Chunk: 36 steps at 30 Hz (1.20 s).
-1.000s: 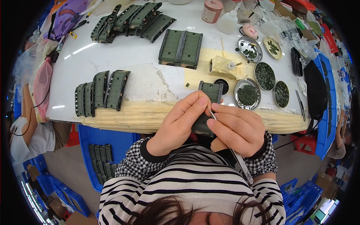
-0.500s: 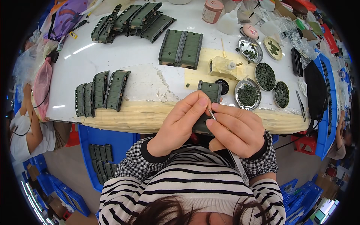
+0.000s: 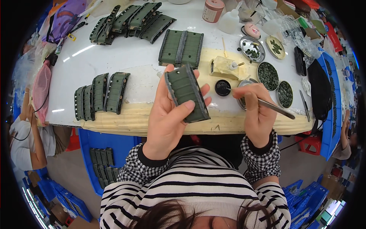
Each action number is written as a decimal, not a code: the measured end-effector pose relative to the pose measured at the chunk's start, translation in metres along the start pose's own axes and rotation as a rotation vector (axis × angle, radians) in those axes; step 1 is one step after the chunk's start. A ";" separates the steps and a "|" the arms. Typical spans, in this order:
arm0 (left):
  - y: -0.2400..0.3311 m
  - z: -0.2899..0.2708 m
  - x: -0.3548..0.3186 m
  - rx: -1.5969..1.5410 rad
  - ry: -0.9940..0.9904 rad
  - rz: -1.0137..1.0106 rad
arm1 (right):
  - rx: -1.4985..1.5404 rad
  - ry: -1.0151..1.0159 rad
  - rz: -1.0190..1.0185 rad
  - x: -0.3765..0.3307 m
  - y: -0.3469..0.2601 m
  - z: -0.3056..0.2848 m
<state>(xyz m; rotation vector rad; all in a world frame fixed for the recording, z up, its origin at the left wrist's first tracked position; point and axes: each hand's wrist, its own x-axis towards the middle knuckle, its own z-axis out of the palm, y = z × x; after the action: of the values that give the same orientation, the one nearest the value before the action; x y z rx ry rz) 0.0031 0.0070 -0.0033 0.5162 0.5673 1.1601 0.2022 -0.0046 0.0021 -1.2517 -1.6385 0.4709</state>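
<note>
My left hand [image 3: 167, 122] grips a dark green ridged strip piece [image 3: 187, 93] and holds it upright above the table's front edge. My right hand [image 3: 257, 112] is shut on thin metal tweezers [image 3: 263, 102]. The tweezer tip reaches toward a small black round cap [image 3: 222, 87] on the table. Just behind my right hand lies a metal dish [image 3: 244, 98] of tiny dark green parts, partly hidden by the fingers.
More green strip pieces lie at the left [image 3: 101, 95], the middle [image 3: 181, 49] and the far left back [image 3: 129, 19]. Several round dishes of small green parts [image 3: 268, 75] stand at the right. A yellowish block [image 3: 225, 68] and a pink jar [image 3: 212, 10] stand behind. A blue bin [image 3: 103, 145] sits under the table.
Both hands were together close to my body, working on the green piece. Now the left hand has lifted the piece forward and the right hand has moved right toward the black cap.
</note>
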 end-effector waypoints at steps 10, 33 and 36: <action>0.002 -0.017 -0.002 -0.392 -0.028 -0.122 | -0.167 -0.035 0.030 0.001 0.014 0.011; 0.007 -0.013 -0.001 -0.309 0.062 -0.140 | 0.194 -0.104 -0.283 -0.004 -0.032 -0.003; 0.005 -0.008 0.000 -0.265 0.083 -0.143 | 0.307 -0.128 -0.190 -0.008 -0.035 0.008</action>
<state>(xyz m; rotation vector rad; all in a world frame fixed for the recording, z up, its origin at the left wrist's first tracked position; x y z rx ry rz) -0.0057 0.0088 -0.0066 0.1980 0.5039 1.1035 0.1772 -0.0232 0.0218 -0.8455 -1.6971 0.6660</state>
